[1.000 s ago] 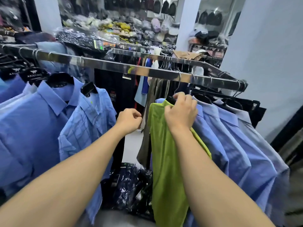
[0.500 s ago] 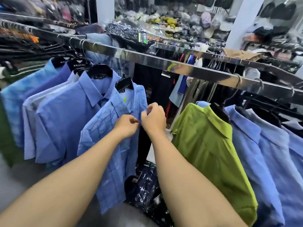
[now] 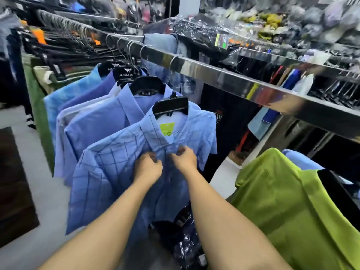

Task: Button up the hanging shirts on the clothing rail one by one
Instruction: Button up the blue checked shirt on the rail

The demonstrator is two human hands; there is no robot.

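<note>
Two hands, left hand (image 3: 149, 167) and right hand (image 3: 184, 159), pinch the one pale-blue checked cotton shirt (image 3: 109, 172) below its collar, hiding any button; one lime-green shirt (image 3: 282, 201) is cropped.

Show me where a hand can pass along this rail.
One open stretch of rail lies between the checked blue shirt and the green shirt. Left of the checked one, blue shirts hang packed hanger to hanger.
</note>
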